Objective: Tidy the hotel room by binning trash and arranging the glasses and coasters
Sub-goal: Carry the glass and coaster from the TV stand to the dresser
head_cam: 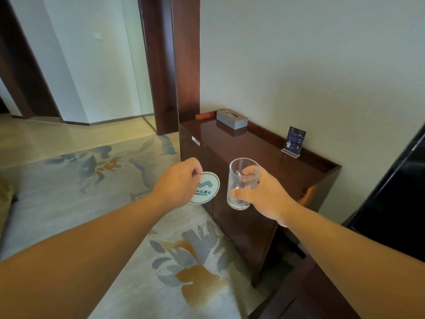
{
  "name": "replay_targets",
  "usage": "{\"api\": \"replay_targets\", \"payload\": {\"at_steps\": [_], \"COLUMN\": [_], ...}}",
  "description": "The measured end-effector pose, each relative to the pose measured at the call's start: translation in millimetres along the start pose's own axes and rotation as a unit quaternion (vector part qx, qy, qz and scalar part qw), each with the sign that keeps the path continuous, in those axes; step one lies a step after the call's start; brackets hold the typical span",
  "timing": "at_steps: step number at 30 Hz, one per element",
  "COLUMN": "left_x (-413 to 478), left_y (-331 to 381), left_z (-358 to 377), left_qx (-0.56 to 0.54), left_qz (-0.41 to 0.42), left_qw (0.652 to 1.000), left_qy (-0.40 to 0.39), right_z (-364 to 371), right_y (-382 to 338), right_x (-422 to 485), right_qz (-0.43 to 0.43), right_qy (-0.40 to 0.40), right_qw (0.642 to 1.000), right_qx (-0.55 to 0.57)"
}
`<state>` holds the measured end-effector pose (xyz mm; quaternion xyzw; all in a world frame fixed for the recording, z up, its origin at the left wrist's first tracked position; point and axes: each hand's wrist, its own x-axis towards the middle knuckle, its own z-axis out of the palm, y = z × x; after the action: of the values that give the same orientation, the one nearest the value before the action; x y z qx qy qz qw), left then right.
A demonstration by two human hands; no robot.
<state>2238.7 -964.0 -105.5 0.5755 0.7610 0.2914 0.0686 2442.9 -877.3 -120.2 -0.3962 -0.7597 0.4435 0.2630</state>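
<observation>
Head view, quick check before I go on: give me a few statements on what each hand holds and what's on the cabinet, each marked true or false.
1. The right hand holds an empty clear glass. True.
2. The left hand holds a spoon. False: it holds a round coaster with a printed logo.
3. The glass stands on the cabinet. False: it is held in the air in front of it.
4. A grey tissue box sits at the cabinet's far end. True.
5. A small card stand stands near the wall. True.

Tissue box (231,119) and sign stand (294,142) on the cabinet (253,155), against the wall
</observation>
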Motion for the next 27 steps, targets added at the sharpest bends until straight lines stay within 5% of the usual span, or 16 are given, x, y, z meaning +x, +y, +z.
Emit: {"api": "replay_targets", "payload": {"at_steps": [27], "left_x": [328], "left_y": [-62], "left_z": [77], "left_qx": [0.02], "left_qz": [0.025], "left_qw": [0.999], "left_qy": [-0.042], "right_z": [-35], "right_y": [49], "right_x": [313], "right_qz": [0.036], "right_qy": [0.015], "right_qw": [0.999], "right_qx": [-0.035]}}
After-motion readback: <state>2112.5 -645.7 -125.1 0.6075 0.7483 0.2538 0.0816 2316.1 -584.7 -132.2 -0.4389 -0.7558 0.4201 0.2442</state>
